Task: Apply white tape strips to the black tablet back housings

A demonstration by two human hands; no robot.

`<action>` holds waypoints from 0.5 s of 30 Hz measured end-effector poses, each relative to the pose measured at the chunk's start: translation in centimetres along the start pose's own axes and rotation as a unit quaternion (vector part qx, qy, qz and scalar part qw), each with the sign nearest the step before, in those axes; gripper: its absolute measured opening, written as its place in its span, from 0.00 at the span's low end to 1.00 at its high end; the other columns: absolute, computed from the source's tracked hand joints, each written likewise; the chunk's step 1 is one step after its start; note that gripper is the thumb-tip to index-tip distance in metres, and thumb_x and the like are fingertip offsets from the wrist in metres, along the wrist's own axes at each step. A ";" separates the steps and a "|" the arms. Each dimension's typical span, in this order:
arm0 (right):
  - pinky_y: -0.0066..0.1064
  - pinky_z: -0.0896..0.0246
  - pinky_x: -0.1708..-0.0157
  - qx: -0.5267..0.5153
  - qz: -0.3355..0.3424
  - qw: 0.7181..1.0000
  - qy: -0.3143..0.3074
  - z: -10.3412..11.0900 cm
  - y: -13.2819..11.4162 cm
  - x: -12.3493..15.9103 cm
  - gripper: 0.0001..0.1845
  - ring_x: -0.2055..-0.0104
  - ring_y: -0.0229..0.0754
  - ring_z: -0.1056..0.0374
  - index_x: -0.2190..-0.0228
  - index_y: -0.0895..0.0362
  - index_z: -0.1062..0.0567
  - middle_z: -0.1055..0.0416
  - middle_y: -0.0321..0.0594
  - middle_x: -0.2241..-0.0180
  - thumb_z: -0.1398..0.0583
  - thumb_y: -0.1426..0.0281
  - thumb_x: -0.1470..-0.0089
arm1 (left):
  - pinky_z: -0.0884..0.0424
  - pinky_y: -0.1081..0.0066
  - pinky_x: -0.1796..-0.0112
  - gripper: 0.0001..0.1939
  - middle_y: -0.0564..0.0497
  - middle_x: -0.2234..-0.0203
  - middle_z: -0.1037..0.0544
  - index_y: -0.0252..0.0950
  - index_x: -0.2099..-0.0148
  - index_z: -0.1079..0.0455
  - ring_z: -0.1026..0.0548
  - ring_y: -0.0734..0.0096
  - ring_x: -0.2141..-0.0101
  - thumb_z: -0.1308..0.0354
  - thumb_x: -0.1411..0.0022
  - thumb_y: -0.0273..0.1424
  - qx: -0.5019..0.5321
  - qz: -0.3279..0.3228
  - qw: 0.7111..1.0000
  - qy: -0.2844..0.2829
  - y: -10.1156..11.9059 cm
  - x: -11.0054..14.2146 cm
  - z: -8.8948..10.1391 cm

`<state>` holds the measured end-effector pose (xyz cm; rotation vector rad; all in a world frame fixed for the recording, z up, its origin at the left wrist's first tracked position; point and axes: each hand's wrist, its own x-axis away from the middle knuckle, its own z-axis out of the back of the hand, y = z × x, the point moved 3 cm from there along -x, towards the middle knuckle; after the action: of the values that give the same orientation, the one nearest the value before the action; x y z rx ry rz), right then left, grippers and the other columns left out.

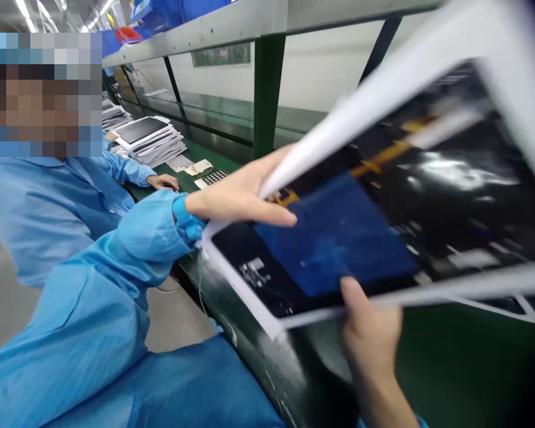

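Tilted in the air over the bench is an opened tablet (455,208) in a white padded sheet (241,291). Its dark inner side shows, with a large blue battery-like block (339,238) and orange ribbon strips. My left hand (245,193) grips the far left edge, thumb lying over the face and fingers hidden behind. At the near edge my right hand (370,327) pinches the sheet, its thumb on top by the blue block. The right part of the tablet is smeared by motion. A blue band with a cord circles my left wrist.
A co-worker in blue (66,208) sits at the left, one hand (163,181) on the bench. Beyond are a stack of white sheets (160,148) and a sticker sheet with black dots (213,178). A green post (267,95) supports the shelf. Another white-edged panel (528,309) lies at right.
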<state>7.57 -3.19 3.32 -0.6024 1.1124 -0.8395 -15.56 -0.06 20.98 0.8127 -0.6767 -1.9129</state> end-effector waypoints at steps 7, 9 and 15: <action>0.41 0.27 0.55 -0.174 -0.080 0.980 -0.045 -9.7 -1.1 -8.1 0.29 0.51 0.46 0.26 0.40 0.56 0.34 0.24 0.47 0.50 0.48 0.54 0.35 | 0.21 0.61 0.57 0.26 0.46 0.63 0.18 0.28 0.54 0.27 0.20 0.64 0.61 0.36 0.44 0.46 -0.034 0.135 0.990 -0.013 -12.9 -2.1 4.9; 0.39 0.27 0.57 -0.144 -0.071 0.985 -0.070 -8.8 -0.7 -7.5 0.26 0.53 0.45 0.25 0.43 0.53 0.30 0.24 0.46 0.50 0.47 0.54 0.36 | 0.23 0.60 0.54 0.27 0.46 0.62 0.18 0.25 0.53 0.28 0.22 0.68 0.61 0.37 0.42 0.46 -0.077 0.136 0.987 0.020 -13.9 -2.0 6.1; 0.36 0.30 0.65 0.074 -0.077 0.994 0.008 3.9 5.7 -5.7 0.26 0.55 0.47 0.25 0.41 0.52 0.32 0.26 0.53 0.48 0.44 0.55 0.37 | 0.32 0.54 0.47 0.27 0.46 0.46 0.25 0.27 0.41 0.33 0.29 0.68 0.51 0.43 0.36 0.41 -0.195 0.054 0.958 0.203 -7.6 3.1 7.5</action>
<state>11.64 4.74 3.15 -0.5641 1.0164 -1.0518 -26.47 1.35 19.35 0.8548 -0.0837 -1.6358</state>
